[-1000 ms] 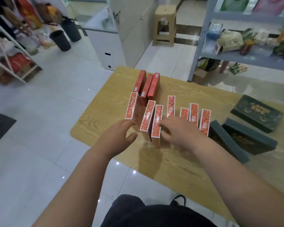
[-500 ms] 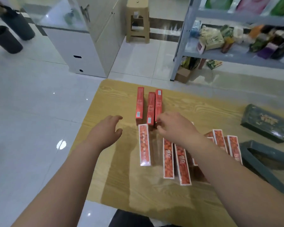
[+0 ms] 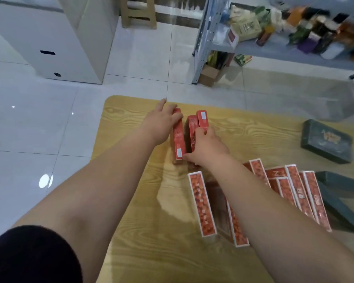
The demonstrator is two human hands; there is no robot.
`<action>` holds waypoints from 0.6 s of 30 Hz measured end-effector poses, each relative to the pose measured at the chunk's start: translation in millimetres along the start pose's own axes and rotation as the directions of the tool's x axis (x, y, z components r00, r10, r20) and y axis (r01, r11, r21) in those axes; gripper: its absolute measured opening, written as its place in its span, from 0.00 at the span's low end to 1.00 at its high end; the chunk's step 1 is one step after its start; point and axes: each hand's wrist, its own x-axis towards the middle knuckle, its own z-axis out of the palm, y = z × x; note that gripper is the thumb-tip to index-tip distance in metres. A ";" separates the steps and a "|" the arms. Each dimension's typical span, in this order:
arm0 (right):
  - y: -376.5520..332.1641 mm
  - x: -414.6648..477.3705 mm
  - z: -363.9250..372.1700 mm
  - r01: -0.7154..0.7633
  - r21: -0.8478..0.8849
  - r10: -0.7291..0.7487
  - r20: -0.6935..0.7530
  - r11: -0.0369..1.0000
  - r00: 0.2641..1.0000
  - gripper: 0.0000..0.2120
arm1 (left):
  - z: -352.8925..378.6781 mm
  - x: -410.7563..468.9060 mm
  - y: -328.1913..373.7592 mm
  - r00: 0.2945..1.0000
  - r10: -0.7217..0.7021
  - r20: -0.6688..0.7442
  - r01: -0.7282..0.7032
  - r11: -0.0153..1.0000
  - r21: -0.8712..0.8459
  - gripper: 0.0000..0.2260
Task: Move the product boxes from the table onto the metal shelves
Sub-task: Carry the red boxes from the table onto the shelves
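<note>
Three plain red boxes stand on edge side by side at the far part of the wooden table. My left hand holds the leftmost one from the left, thumb over its top. My right hand grips the group from the near right, fingers curled over the two right boxes and thumb at the near end of the left one. Several red patterned boxes with white borders stand nearer to me, partly hidden under my right forearm. The grey metal shelves, crowded with goods, rise beyond the table at the upper right.
Two dark green boxes lie on the table's right side, a closed one and an open one. A white cabinet and a plastic stool stand on the tiled floor beyond. A cardboard box sits under the shelves.
Both hands left the patterned boxes and reached forward to the three plain red boxes, closing on them from either side. The view tilted forward over the table.
</note>
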 end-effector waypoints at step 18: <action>4.3 -3.2 11.7 -0.004 -0.006 0.003 -0.049 1.000 0.999 0.46 | 52.7 -136.1 -75.8 0.962 -0.274 -0.015 0.255 0.911 -0.325 0.17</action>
